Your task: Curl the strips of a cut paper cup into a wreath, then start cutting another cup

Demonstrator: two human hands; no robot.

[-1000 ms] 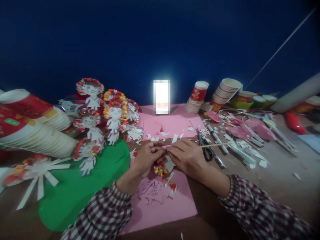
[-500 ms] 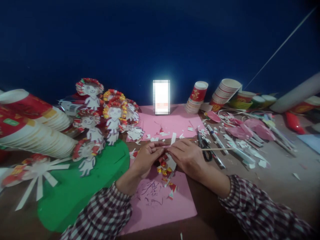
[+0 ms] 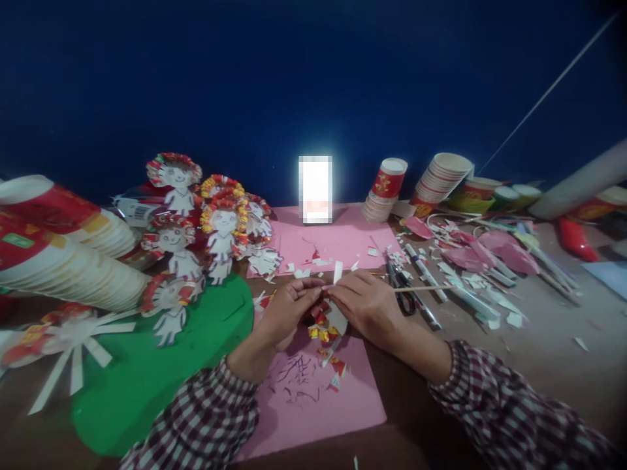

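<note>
I see a paper cup piece (image 3: 337,320) held up between the two hands, just above the near edge of the mess. It has a pale flat part, and red and yellow curls hang down from it. One white strip (image 3: 337,272) pokes up between the hands.

The left hand (image 3: 289,310) is pinching the paper with its thumb and fingers. The right hand (image 3: 369,310) has its fingers bent and close together around a thin stick (image 3: 424,288), which pokes out to the right. The fingertips of both hands nearly meet; I can't tell just how the paper sits in there.

Below the hands lies a pink sheet (image 3: 343,411) with dark scribbles and some red and yellow scraps (image 3: 339,367) on it. Right of the right hand are black scissors (image 3: 398,277), and pens (image 3: 426,271) lie just beside them.

To the left I see a big green paper (image 3: 147,391), a cut cup (image 3: 78,333) with white strips spread out, and paper dolls (image 3: 225,225) with curly hair. Tipped cup stacks (image 3: 98,274) lie past those.

At the back, a bright blurry screen (image 3: 316,189) stands on more pink paper (image 3: 337,245), before a blue wall (image 3: 196,78).
</note>
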